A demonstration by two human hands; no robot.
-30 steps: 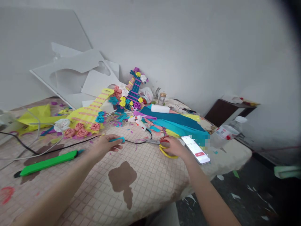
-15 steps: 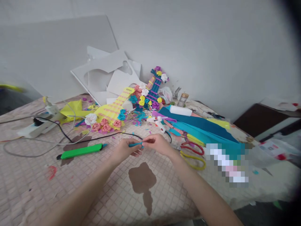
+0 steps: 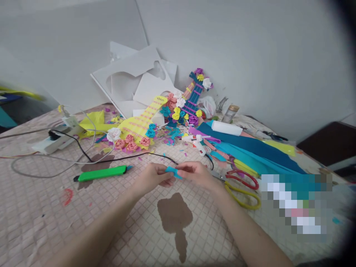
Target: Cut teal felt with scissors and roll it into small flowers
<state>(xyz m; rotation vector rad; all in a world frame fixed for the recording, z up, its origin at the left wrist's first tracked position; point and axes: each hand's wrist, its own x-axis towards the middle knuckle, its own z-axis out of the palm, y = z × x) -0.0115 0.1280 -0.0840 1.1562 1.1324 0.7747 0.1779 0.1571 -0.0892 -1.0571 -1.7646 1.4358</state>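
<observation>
A small piece of blue crepe paper (image 3: 173, 171) is stretched between my two hands, above the middle of the table. My left hand (image 3: 152, 178) pinches its left end between thumb and finger. On the other side, my right hand (image 3: 196, 175) pinches the right end. Scissors (image 3: 241, 189) with one red and one yellow handle loop lie just right of my right hand, their blades partly hidden behind it. Left of my left hand lies a green utility knife (image 3: 101, 173).
Behind my hands rests a white glue gun (image 3: 198, 144). A yellow paper guitar (image 3: 141, 122) and a dark blue one (image 3: 194, 98) carry paper flowers. Blue crepe sheets (image 3: 250, 148) lie to the right. A power strip (image 3: 54, 141) with looping cables sits at left.
The blue paper was a narrow strip and now shows a wider, flatter face between my fingers. My head view has shifted, so the tabletop things appear a little further right.
</observation>
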